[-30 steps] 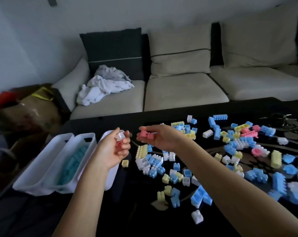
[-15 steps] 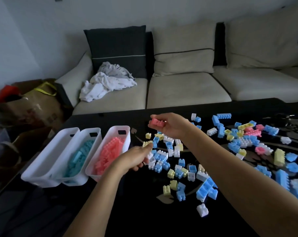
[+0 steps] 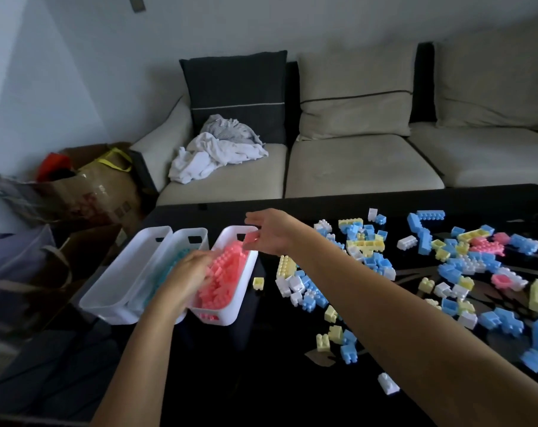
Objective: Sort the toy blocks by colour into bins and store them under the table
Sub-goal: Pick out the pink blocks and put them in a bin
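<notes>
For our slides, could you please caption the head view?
The right hand holds a pink block over the bin of pink blocks while the left hand dips into it.

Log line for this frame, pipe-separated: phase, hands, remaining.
phase: sorting pink | right hand: pinches pink block over pink bin | left hand: on pink bin's pile, grip unclear | remaining: mixed blocks on table

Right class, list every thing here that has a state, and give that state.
left bin, no blocks visible inside
middle bin, holds blue blocks
right bin, heaped with pink blocks
right hand, pinches a pink block above the right bin
left hand, fingers on the pink blocks; grip unclear
loose blocks, scattered unsorted on the table
</notes>
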`<action>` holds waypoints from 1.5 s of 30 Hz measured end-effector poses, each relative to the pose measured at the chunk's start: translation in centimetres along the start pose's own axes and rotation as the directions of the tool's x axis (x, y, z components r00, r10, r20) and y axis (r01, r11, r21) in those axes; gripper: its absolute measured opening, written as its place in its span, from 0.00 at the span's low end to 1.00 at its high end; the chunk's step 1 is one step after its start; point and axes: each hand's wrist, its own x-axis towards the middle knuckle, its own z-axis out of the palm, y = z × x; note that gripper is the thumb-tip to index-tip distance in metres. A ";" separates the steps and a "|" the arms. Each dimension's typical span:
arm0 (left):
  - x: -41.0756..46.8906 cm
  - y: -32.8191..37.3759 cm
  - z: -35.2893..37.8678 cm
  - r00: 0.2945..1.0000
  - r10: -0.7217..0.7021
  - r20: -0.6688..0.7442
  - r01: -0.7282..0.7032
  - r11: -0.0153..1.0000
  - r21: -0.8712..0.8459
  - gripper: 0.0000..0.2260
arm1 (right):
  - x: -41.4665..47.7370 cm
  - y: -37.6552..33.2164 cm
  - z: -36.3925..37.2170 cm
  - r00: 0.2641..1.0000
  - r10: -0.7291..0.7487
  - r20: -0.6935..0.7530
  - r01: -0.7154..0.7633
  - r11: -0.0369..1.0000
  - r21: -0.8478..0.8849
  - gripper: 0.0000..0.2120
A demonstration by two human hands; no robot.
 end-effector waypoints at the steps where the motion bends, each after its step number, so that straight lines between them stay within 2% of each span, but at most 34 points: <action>1: 0.0 -0.1 0.1 1.000 -0.009 -0.003 0.009 0.999 0.037 0.13 | 0.0 -0.2 0.3 1.000 0.000 0.003 0.000 0.999 -0.032 0.22; 3: -0.4 0.2 0.4 0.999 -0.014 -0.038 0.018 0.994 0.107 0.14 | -0.3 -0.7 0.6 1.000 -0.025 0.013 0.026 0.996 -0.085 0.22; 7: -0.6 1.2 1.5 0.993 0.087 -0.079 -0.080 0.993 0.092 0.17 | -1.5 -1.9 -0.9 0.998 -0.043 0.041 0.051 0.976 -0.211 0.19; 11: -1.1 2.9 4.5 0.966 0.236 -0.107 -0.234 0.972 0.026 0.09 | -4.9 -3.6 -5.2 0.996 -0.064 0.056 0.080 0.927 -0.367 0.16; 13: -1.3 3.7 6.7 0.940 0.341 -0.030 -0.341 0.940 -0.003 0.08 | -7.1 -4.5 -8.2 0.992 -0.111 0.055 0.123 0.855 -0.504 0.13; 15: -1.3 4.5 9.4 0.905 0.414 0.095 -0.416 0.909 0.004 0.07 | -9.4 -5.6 -12.0 0.984 -0.172 0.035 0.149 0.716 -0.682 0.10; 17: -1.5 5.8 12.9 0.858 0.471 0.208 -0.483 0.876 0.011 0.06 | -11.7 -6.8 -16.1 0.969 -0.247 -0.029 0.135 0.621 -0.772 0.08; 21: -2.1 8.0 20.4 0.754 0.555 0.352 -0.589 0.808 -0.014 0.06 | -15.1 -8.7 -24.5 0.894 -0.373 -0.250 -0.002 0.553 -0.833 0.06; 23: -2.2 8.6 24.2 0.711 0.573 0.408 -0.619 0.785 -0.024 0.05 | -16.1 -9.0 -29.0 0.809 -0.476 -0.345 -0.163 0.383 -0.909 0.07; 25: -2.5 9.1 28.1 0.665 0.579 0.472 -0.651 0.759 -0.013 0.05 | -17.2 -9.1 -32.8 0.727 -0.563 -0.394 -0.320 0.231 -0.919 0.12; 28: -3.3 9.1 33.7 0.595 0.551 0.586 -0.699 0.714 0.038 0.06 | -18.3 -8.4 -36.4 0.670 -0.615 -0.416 -0.422 0.147 -0.895 0.25; 31: -4.6 8.6 38.0 0.542 0.512 0.667 -0.747 0.657 0.103 0.08 | -18.2 -7.7 -38.1 0.724 -0.558 -0.405 -0.397 0.144 -0.907 0.34; 34: -5.4 7.9 40.7 0.512 0.483 0.710 -0.780 0.607 0.150 0.10 | -17.8 -7.4 -39.1 0.777 -0.511 -0.367 -0.358 0.121 -0.926 0.38; 38: -5.3 7.3 42.4 0.509 0.470 0.721 -0.823 0.512 0.248 0.12 | -17.5 -7.7 -39.7 0.792 -0.513 -0.332 -0.362 0.045 -0.931 0.32; 41: -5.1 7.2 42.7 0.478 0.489 0.730 -0.850 0.468 0.243 0.07 | -17.4 -7.9 -39.7 0.810 -0.521 -0.268 -0.358 -0.079 -0.930 0.27; 43: -4.6 7.4 42.5 0.487 0.500 0.716 -0.839 0.494 0.227 0.06 | -17.2 -7.7 -39.7 0.815 -0.523 -0.248 -0.361 -0.123 -0.925 0.26; 45: -4.0 8.0 41.9 0.520 0.502 0.691 -0.813 0.538 0.221 0.10 | -17.3 -7.2 -39.7 0.795 -0.559 -0.234 -0.361 -0.127 -0.924 0.25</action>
